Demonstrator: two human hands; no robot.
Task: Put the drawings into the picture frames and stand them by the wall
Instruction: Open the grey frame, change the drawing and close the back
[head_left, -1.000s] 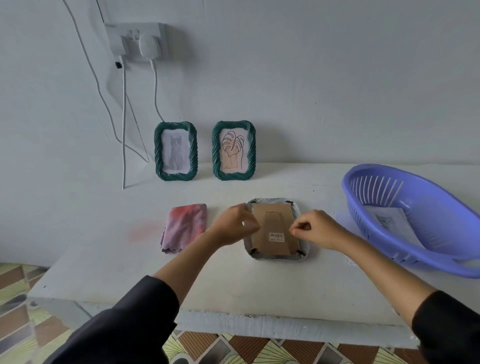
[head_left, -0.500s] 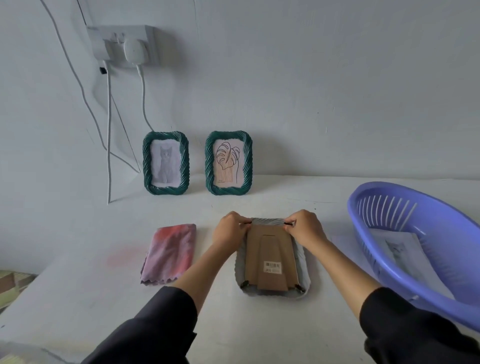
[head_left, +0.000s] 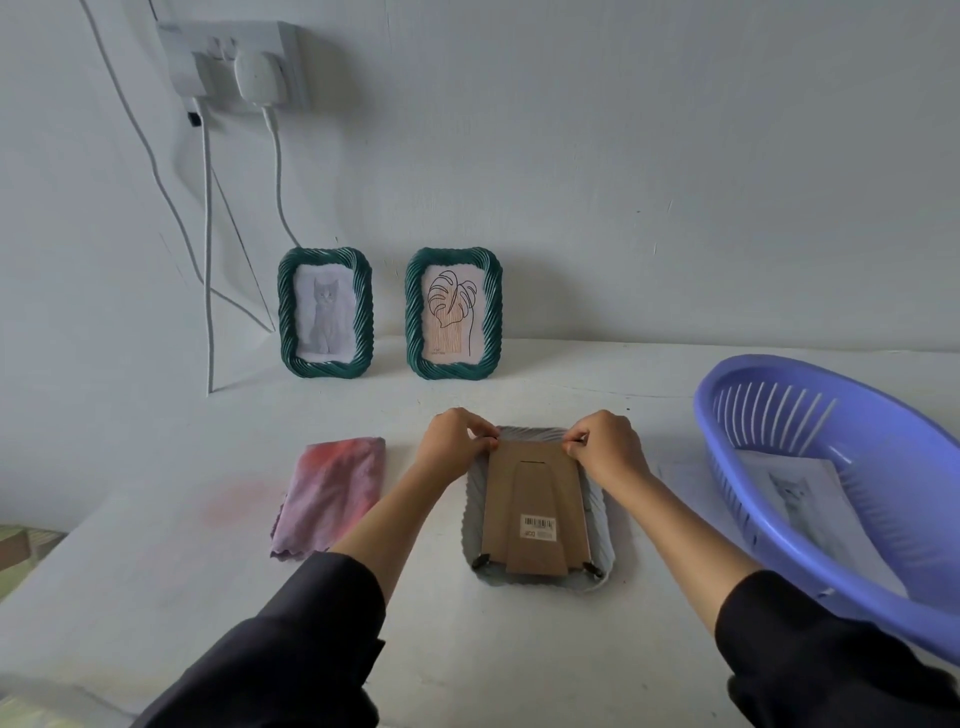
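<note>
A pale picture frame (head_left: 600, 525) lies face down on the white table, its brown cardboard back (head_left: 537, 506) with a barcode sticker facing up. My left hand (head_left: 453, 441) pinches a small black clip at the back's far left corner. My right hand (head_left: 608, 444) pinches the one at the far right corner. Two more black clips show at the near corners. Two green twisted frames stand against the wall: one with a cat drawing (head_left: 325, 313), one with a leaf drawing (head_left: 453, 314).
A purple slotted basket (head_left: 779, 519) at the right holds a paper sheet with a cat drawing (head_left: 800, 499). A pink cloth (head_left: 332, 493) lies left of the frame. White cables (head_left: 208, 249) hang from a wall socket at the back left.
Both hands moved from the middle of the frame's sides up to its far corners. The camera came closer and tipped down.
</note>
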